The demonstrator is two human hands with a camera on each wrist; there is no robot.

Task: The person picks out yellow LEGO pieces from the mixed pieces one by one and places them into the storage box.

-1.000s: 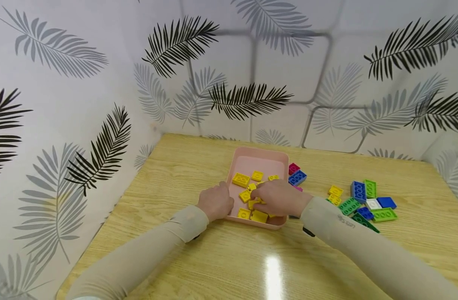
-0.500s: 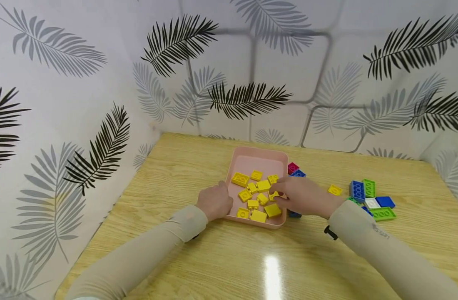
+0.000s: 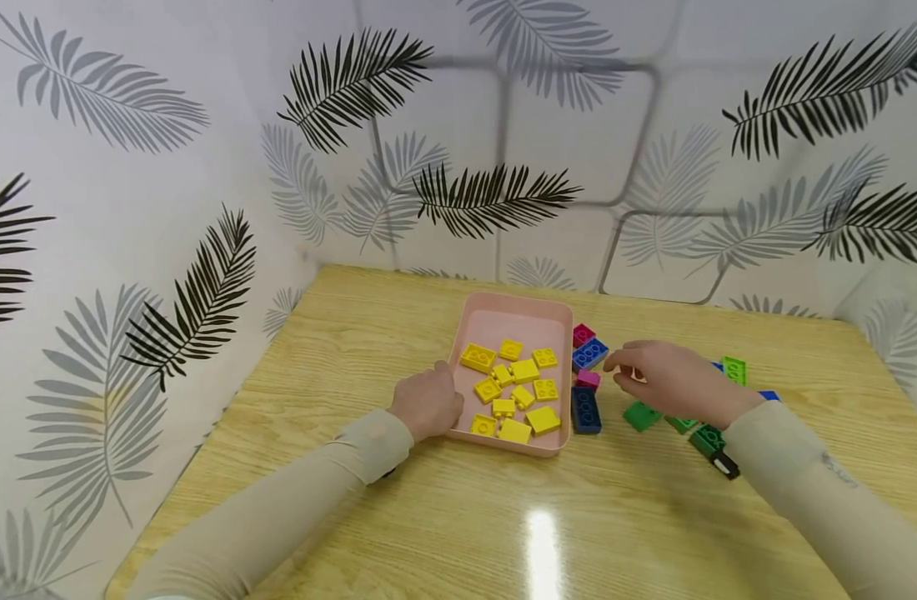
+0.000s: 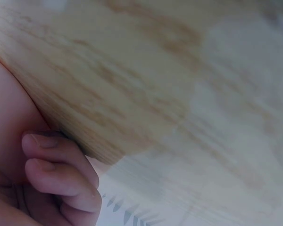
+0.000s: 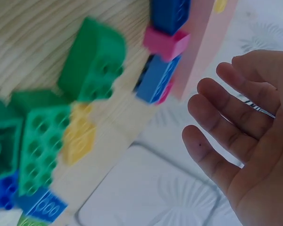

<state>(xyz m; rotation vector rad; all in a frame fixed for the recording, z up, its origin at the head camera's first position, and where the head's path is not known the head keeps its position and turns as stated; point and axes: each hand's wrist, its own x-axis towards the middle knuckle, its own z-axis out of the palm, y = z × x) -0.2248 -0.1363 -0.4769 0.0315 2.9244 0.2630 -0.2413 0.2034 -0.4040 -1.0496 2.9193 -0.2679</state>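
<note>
A pink tray (image 3: 507, 315) holds several yellow toy building bricks (image 3: 525, 372), spread over its front and middle. My left hand (image 3: 427, 404) grips the tray's left side near the front corner; its curled fingers (image 4: 61, 179) fill the lower left of the left wrist view. To the right of the tray, my right hand (image 3: 679, 379) hovers over loose bricks, fingers relaxed and apart, holding nothing. Beneath and around it lie a green curved brick (image 5: 92, 61), a long green brick (image 5: 40, 141) and a yellow brick (image 5: 79, 134), which the hand hides in the head view.
Against the tray's right wall lie a navy brick (image 3: 586, 410), a pink brick (image 3: 588, 380), a blue brick (image 3: 589, 354) and a red brick (image 3: 583, 335). A light green brick (image 3: 734, 372) shows beyond the right hand. The wooden table (image 3: 398, 517) meets a leaf-patterned wall covering (image 3: 443, 108).
My right hand was among the yellow bricks in the tray, set one down near the right wall, then moved right, out over the loose bricks. My left hand stays at the tray.
</note>
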